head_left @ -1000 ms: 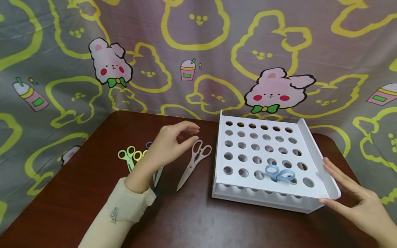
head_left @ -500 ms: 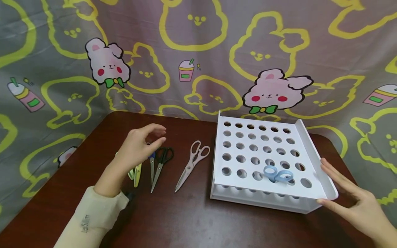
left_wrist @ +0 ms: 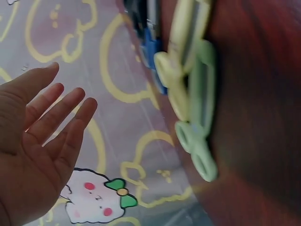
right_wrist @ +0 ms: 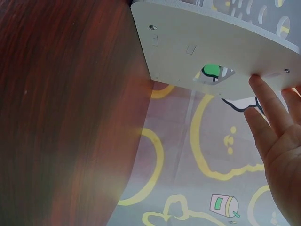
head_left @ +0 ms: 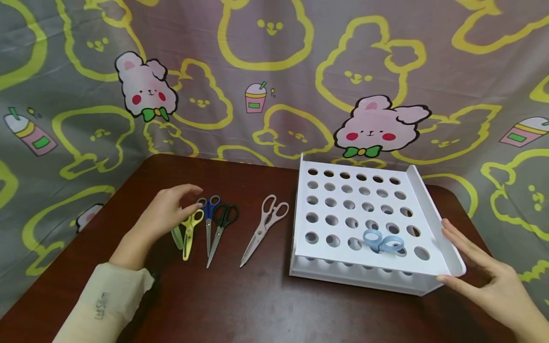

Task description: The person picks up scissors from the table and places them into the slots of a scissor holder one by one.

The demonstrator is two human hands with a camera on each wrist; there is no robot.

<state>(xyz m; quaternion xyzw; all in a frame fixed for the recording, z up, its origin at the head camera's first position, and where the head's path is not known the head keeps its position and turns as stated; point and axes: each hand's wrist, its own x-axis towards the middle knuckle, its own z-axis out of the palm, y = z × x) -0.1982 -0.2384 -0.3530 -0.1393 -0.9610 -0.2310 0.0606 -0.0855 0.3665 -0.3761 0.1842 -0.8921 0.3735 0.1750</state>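
1. The left hand [head_left: 165, 212] hovers low over the green scissors [head_left: 177, 237], fingers spread and relaxed, gripping nothing; the left wrist view shows its open palm [left_wrist: 35, 141] apart from the green handles [left_wrist: 200, 141].
2. The yellow scissors [head_left: 189, 231] lie just beside the green pair, partly overlapping it, their handle loops at the hand's fingertips; whether the fingertips touch them cannot be told.
3. Next in the row on the dark wooden table [head_left: 257, 305] come the blue-handled scissors [head_left: 208, 216], the black-handled scissors [head_left: 220, 226] and, a little apart, the pale pink kitchen scissors [head_left: 266, 226].
4. The white perforated rack [head_left: 343, 190] stands at the right of the table, with light blue scissors [head_left: 383, 240] set in a hole near its front edge.
5. The right hand [head_left: 493, 281] rests with straight fingers against the rack's right side wall [right_wrist: 211, 52], fingertips [right_wrist: 258, 87] touching its edge without curling round it.
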